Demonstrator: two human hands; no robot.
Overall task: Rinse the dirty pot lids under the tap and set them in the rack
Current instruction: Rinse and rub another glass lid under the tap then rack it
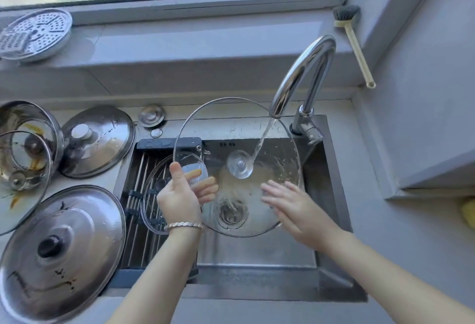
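Your left hand (pixel 180 196) fingers pinch the rim of the big glass lid (pixel 277 169), while your right hand (pixel 290 204) lies open and flat against its face. The lid hangs tilted over the sink (pixel 331 210), under the tap (pixel 303 74) stream. A smaller glass lid (pixel 151 202) rests in the rack (pixel 138 169).
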